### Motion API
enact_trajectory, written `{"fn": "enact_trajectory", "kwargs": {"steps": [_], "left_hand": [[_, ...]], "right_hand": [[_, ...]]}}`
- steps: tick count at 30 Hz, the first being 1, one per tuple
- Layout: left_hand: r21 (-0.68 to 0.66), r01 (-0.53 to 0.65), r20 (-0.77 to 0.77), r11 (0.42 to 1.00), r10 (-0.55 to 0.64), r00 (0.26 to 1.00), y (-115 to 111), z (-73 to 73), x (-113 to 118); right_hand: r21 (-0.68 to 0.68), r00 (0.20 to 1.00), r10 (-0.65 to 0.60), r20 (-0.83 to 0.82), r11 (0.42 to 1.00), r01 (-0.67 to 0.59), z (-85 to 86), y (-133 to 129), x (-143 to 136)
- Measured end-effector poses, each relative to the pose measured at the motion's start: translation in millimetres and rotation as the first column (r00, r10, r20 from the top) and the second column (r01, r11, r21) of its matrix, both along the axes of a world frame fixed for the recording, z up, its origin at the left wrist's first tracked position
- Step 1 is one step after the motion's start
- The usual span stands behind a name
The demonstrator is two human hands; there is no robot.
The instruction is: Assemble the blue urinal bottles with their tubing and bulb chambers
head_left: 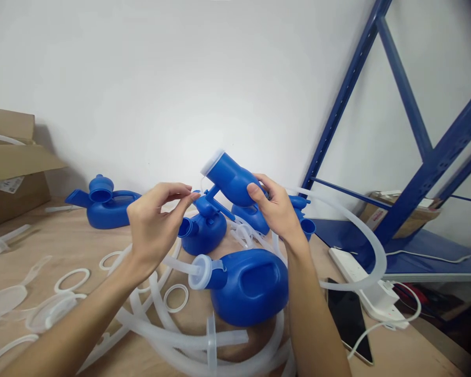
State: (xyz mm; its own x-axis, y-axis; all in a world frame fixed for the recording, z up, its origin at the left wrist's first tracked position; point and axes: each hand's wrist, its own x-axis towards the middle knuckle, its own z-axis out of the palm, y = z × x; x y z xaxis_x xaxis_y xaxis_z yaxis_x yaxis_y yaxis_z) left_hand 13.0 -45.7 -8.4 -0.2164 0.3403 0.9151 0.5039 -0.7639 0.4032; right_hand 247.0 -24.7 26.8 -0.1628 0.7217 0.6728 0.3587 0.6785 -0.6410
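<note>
My right hand (277,207) is wrapped round a blue funnel-like piece (233,180), held raised and tilted, with a translucent cap (212,163) on its upper left end. Left of it, my left hand (160,220) is closed in a pinch, thumb and fingertips together near a thin clear strap by the piece; what they grip is too small to make out. Below the hands a blue bottle (251,309) lies on the table, its white cap (200,272) joined to a clear tube. Another blue bottle (206,235) stands behind it.
Clear tubes (172,335), white rings (72,280) and translucent lids (6,303) lie on the table. A blue bottle (108,212) and cardboard box (8,193) are at left. A phone (349,319), a power strip (365,288) and a blue shelf frame (427,173) are at right.
</note>
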Motion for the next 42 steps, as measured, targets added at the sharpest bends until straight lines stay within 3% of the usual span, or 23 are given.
{"fn": "enact_trajectory", "kwargs": {"steps": [6, 10, 12, 16, 20, 24, 31, 36, 42], "left_hand": [[0.117, 0.012, 0.076, 0.993, -0.021, 0.997, 3.1, -5.4, 3.5], [0.021, 0.036, 0.088, 0.999, -0.038, 0.995, -3.1, -3.3, 8.1], [0.001, 0.003, 0.105, 1.000, -0.003, 0.995, -4.3, -3.7, 6.8], [0.112, -0.123, 0.086, 0.986, 0.114, 0.990, 0.1, -9.8, -0.2], [0.158, -0.115, 0.048, 0.981, 0.108, 0.993, 3.0, -13.5, -1.0], [0.084, -0.031, 0.055, 0.996, 0.026, 0.998, -1.9, -10.3, 4.9], [-0.030, 0.148, 0.156, 0.989, -0.141, 0.978, -15.7, -3.3, 15.6], [-0.053, 0.332, 0.270, 0.942, -0.306, 0.913, -18.0, 1.6, 17.8], [-0.089, 0.463, 0.368, 0.882, -0.403, 0.838, -5.4, -2.1, 12.7]], "right_hand": [[-0.029, 0.998, 0.060, -0.015, 0.998, -0.060, -1.4, 1.7, -4.3], [-0.064, 0.991, 0.125, -0.050, 0.990, -0.128, -5.1, 6.4, -8.5], [-0.067, 0.984, 0.159, -0.074, 0.984, -0.164, -6.9, 9.6, -8.9], [-0.078, 0.983, 0.169, -0.078, 0.981, -0.175, -8.3, 11.7, -7.9], [-0.128, 0.963, 0.249, -0.100, 0.957, -0.261, -8.9, 10.9, -7.8], [-0.176, 0.934, 0.314, -0.173, 0.923, -0.343, -10.2, 12.6, -8.2], [-0.141, 0.952, 0.274, -0.134, 0.946, -0.292, -7.8, 9.0, -8.2], [-0.099, 0.949, 0.250, -0.194, 0.957, -0.273, -4.7, 6.4, -9.4], [-0.071, 0.960, 0.202, -0.192, 0.973, -0.219, -6.9, 7.4, -13.7]]}}
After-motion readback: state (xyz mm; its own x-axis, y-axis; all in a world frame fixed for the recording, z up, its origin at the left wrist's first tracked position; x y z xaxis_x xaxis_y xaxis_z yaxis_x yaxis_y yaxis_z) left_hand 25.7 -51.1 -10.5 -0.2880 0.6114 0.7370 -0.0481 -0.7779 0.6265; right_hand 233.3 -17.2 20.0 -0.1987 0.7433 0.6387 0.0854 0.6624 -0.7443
